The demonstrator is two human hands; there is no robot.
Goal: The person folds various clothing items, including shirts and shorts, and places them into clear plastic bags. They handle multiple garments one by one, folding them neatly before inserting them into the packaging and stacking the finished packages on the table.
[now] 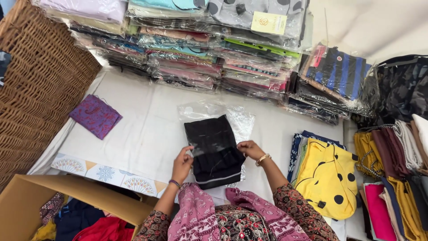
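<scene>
From the head camera we look down on a white sheet spread flat, with our two hands working near its middle. Our left hand pinches the left edge of a folded black garment, and our right hand grips its right edge; both hands are closed on it. The black garment lies partly inside a clear plastic bag, whose far end reaches past the cloth toward the far side. A gold bangle sits on our right wrist and a dark band on the left.

To the far left a small purple patterned piece lies alone on the sheet, well apart from the hands. Beside it, at the left edge, stands a wicker basket. Across the far side run stacks of bagged clothes. To the right of our right hand lies a yellow garment with black dots on a pile of folded cloth, and further right are more folded cloths. Near left, an open cardboard box holds mixed clothes.
</scene>
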